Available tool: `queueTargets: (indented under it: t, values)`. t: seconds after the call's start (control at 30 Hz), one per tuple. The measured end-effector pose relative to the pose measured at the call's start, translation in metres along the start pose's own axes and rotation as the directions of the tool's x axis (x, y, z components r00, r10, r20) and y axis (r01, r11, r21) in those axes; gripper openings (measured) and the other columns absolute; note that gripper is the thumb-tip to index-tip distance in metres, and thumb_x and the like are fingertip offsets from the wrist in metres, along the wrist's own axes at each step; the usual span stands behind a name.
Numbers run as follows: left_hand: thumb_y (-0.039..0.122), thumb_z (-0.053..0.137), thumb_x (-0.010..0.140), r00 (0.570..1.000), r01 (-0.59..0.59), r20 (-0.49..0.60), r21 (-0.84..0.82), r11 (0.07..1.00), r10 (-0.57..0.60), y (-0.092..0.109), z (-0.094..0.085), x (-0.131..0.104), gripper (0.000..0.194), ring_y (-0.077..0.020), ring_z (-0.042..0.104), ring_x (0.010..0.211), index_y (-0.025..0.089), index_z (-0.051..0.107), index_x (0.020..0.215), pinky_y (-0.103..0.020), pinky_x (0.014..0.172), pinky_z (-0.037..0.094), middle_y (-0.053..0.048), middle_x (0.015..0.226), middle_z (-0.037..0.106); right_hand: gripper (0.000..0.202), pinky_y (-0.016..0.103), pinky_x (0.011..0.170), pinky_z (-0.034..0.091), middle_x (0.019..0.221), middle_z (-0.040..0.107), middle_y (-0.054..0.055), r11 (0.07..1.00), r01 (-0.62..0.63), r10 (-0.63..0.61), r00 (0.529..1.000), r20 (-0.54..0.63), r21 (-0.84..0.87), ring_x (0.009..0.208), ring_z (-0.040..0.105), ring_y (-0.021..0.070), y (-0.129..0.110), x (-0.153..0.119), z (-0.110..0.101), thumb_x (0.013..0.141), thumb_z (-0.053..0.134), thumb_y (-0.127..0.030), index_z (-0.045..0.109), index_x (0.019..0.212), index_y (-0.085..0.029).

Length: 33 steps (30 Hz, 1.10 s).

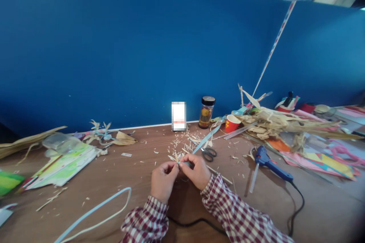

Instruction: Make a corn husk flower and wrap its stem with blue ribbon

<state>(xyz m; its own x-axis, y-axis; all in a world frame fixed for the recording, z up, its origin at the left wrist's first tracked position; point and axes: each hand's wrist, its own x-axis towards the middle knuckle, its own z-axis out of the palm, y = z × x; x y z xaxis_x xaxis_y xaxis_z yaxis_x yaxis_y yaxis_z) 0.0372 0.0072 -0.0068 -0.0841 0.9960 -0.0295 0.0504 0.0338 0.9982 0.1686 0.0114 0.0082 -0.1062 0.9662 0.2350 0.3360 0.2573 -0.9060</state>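
My left hand (pixel 164 180) and my right hand (pixel 196 171) meet low in the middle of the head view. Both are closed in a pinch, fingertips nearly touching. Between them is a small bundle of pale dried husk strips (pixel 176 157), its points sticking up above the fingers. Part of it is hidden by my fingertips. A light blue paper strip (pixel 209 136) runs from near my right hand toward the back right. Just beyond that hand lie black-handled scissors (pixel 209 154), and pale husk scraps (pixel 182 146) are scattered around.
To the right lies a blue glue gun (pixel 268 163) with its black cord. A dark-lidded jar (pixel 207 113) and red paper cup (pixel 232 123) stand behind, near heaped dried husks (pixel 273 121). A painted sheet (pixel 65 167) and looped blue strip (pixel 94 203) lie left.
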Motion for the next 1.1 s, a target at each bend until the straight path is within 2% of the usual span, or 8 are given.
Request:
queueTargets:
  t: [0.3, 0.53, 0.7, 0.77, 0.93, 1.1]
  values:
    - [0.036, 0.065, 0.065, 0.997, 0.08, 0.03, -0.106, 0.991, -0.077, 0.001, 0.004, 0.0, 0.03, -0.0112, 0.054, 0.051, 0.01, 0.069, 0.081, -0.019, 0.048, 0.042, -0.001, 0.052, 0.061, 0.015, 0.019, 0.052, 0.038, 0.06, 0.058, -0.001, 0.999, -0.04, 0.041, 0.998, -0.051, 0.012, 0.055, 0.048, 0.0101, 0.001, 0.003, -0.003, 0.075, 0.054, -0.028, 0.059, 0.069, -0.015]
    - [0.039, 0.068, 0.061, 0.961, 0.269, 0.014, -0.27, 0.924, -0.276, 0.009, 0.007, -0.001, 0.039, -0.0099, 0.055, 0.051, 0.01, 0.066, 0.087, -0.02, 0.047, 0.045, -0.003, 0.063, 0.065, 0.017, 0.022, 0.063, 0.043, 0.071, 0.064, 0.002, 1.0, 0.005, -0.005, 0.999, -0.049, 0.0, 0.066, 0.056, 0.0133, 0.001, 0.004, -0.005, 0.078, 0.05, -0.025, 0.063, 0.077, -0.014]
    - [0.033, 0.078, 0.048, 0.954, 0.297, 0.133, -0.297, 0.908, -0.269, 0.009, 0.007, -0.001, 0.054, -0.008, 0.054, 0.048, 0.009, 0.062, 0.095, -0.016, 0.043, 0.042, -0.002, 0.06, 0.064, 0.017, 0.022, 0.067, 0.043, 0.074, 0.066, 0.003, 1.0, 0.026, -0.026, 0.998, -0.065, -0.002, 0.07, 0.058, 0.014, 0.001, 0.005, -0.006, 0.079, 0.049, -0.024, 0.064, 0.077, -0.015]
    - [0.031, 0.079, 0.046, 0.953, 0.3, 0.142, -0.316, 0.9, -0.267, 0.005, 0.007, 0.0, 0.055, -0.0071, 0.053, 0.047, 0.009, 0.062, 0.094, -0.016, 0.043, 0.042, -0.001, 0.058, 0.063, 0.018, 0.022, 0.067, 0.043, 0.073, 0.065, 0.002, 0.999, 0.029, -0.031, 0.997, -0.076, -0.033, 0.07, 0.058, 0.0139, 0.003, 0.006, -0.007, 0.079, 0.048, -0.025, 0.063, 0.076, -0.015]
    - [0.027, 0.079, 0.05, 0.958, 0.284, 0.067, -0.335, 0.899, -0.277, 0.002, 0.004, 0.003, 0.049, -0.0063, 0.053, 0.048, 0.01, 0.063, 0.094, -0.015, 0.043, 0.043, 0.001, 0.054, 0.061, 0.021, 0.022, 0.062, 0.042, 0.07, 0.064, 0.002, 0.976, 0.011, -0.038, 0.992, -0.123, -0.217, 0.064, 0.057, 0.0137, 0.011, 0.008, -0.013, 0.081, 0.046, -0.028, 0.063, 0.077, -0.017]
    - [0.019, 0.076, 0.057, 0.937, 0.345, 0.092, -0.388, 0.854, -0.337, 0.004, 0.003, 0.003, 0.04, -0.0049, 0.053, 0.047, 0.012, 0.064, 0.095, -0.014, 0.044, 0.044, 0.003, 0.054, 0.059, 0.022, 0.024, 0.066, 0.041, 0.075, 0.066, 0.003, 0.92, -0.043, -0.047, 0.975, -0.218, -0.389, 0.068, 0.057, 0.0149, 0.018, 0.012, -0.025, 0.08, 0.045, -0.03, 0.064, 0.078, -0.019]
